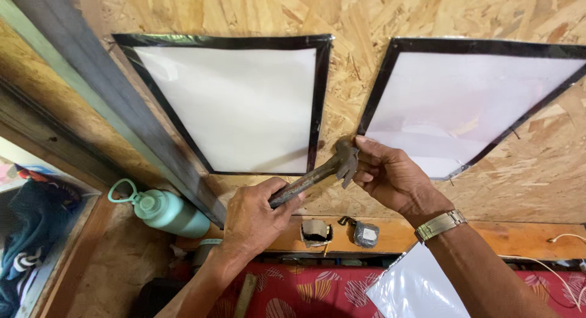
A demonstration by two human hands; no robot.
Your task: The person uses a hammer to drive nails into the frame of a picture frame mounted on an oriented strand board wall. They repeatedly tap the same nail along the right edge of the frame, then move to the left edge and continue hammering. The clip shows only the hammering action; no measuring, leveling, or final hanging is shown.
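Both forearms rise toward the board wall; left hand (253, 217) is closed around the hammer (317, 174) handle, right hand (390, 174) pinches at its head beside the right framed white sheet (464, 104). Judged step: positioning a fastener; next calls for steady, short taps
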